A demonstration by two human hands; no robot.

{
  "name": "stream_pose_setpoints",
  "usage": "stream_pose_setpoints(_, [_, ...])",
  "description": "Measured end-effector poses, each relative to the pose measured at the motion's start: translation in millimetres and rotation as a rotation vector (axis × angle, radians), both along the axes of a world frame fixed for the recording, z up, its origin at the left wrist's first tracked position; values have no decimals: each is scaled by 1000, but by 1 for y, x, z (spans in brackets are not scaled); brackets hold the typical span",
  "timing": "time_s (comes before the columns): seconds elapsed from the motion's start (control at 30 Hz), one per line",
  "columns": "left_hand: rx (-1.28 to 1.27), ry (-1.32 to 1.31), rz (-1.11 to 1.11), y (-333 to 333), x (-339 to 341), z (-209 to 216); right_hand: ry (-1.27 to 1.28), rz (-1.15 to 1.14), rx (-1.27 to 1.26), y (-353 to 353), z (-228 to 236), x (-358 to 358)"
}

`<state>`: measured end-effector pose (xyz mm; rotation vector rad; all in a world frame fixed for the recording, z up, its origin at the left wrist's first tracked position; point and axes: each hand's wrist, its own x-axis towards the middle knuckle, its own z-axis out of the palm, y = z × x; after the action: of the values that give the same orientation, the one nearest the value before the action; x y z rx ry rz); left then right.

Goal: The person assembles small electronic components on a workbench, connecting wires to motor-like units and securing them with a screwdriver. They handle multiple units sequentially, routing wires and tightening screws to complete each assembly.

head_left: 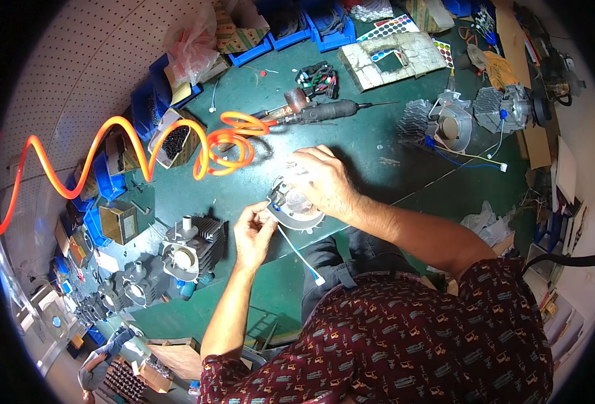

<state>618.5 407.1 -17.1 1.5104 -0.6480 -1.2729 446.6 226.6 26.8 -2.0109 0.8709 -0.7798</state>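
A round grey cast-metal motor housing (307, 221) lies on the green bench in front of me, under bright glare. From its left side a thin pale wire (297, 254) runs down to a white plug (320, 280), which hangs past the bench's near edge. My left hand (254, 232) pinches the housing's left rim, close to where the wire comes out and a small blue piece shows. Over the far part of the housing curls my right hand (324, 182), closed; its fingertips are washed out by the light, so what they grip cannot be made out.
Beyond my hands lies a black power screwdriver (331, 110) on a coiled orange air hose (227, 151). Finned motors stand at the right (451, 124) and left (193, 249). Blue bins (330, 30) and a cardboard-coloured box (119, 222) line the bench. Another person (102, 357) is at lower left.
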Motion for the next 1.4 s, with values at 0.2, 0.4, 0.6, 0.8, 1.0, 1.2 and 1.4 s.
stream_pose_setpoints(0.2, [-56, -31, 30, 1, -4, -6, -1, 5, 29, 0, 2, -2])
stream_pose_setpoints(0.4, [20, -96, 11, -8, -5, 2, 3, -3, -10, 2, -3, -4])
stream_pose_setpoints(0.6, [109, -53, -56, -20, 1, 15, -9, -21, 13, 0, -3, -6])
stream_pose_setpoints(0.8, [175, 209, 57, -16, 1, 12, -25, -4, 8, -3, -1, -10])
stream_pose_setpoints(1.0, [287, 458, 70, -21, 3, 17, -36, 2, 30, -6, -3, -13])
stream_pose_setpoints(1.2, [305, 12, -64, -29, 1, 23, -48, -4, 12, -6, -4, -12])
stream_pose_setpoints(1.4, [317, -186, -147, -29, 6, 26, -29, -11, -23, -1, -3, -2])
